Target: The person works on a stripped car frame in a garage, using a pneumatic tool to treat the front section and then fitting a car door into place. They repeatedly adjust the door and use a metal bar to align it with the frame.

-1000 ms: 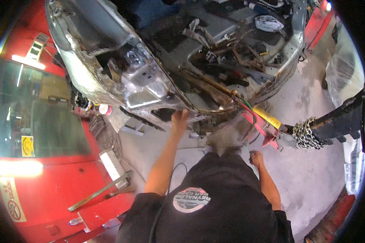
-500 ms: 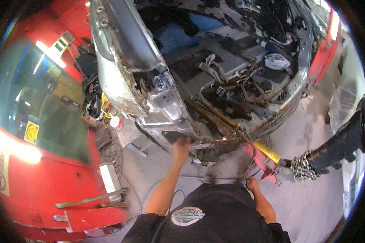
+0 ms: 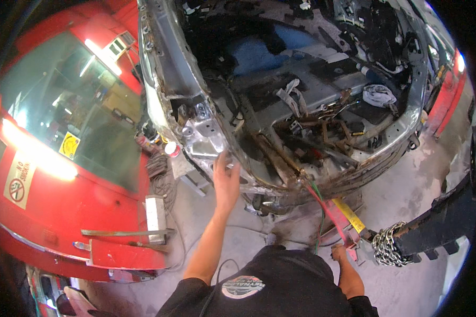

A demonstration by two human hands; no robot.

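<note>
A stripped car body (image 3: 322, 182) with bare, rusty metal edges fills the upper middle. My left hand (image 3: 227, 174) is raised at its near left corner, over the bare metal corner panel (image 3: 203, 138), fingers stretched and apart. Whether the fingertips touch the metal I cannot tell. My right hand (image 3: 339, 252) is low beside my right hip, its fingers curled in. What lies in them is too small and dark to name. A thin green hose (image 3: 322, 222) and a red bar (image 3: 322, 203) run from the car's rear edge down close to this hand.
Inside the car lie loose tools (image 3: 328, 124) and a white cloth bundle (image 3: 379, 96). A yellow bar (image 3: 349, 215) and a chain (image 3: 391, 245) around a black beam (image 3: 439, 222) stand at right. A red wall with a window (image 3: 90, 121) is at left. Hoses cross the floor.
My left hand has moved up from the lower opening of the corner panel, its fingers now spread. The right hand has shifted slightly away from my body. The whole view has tilted.
</note>
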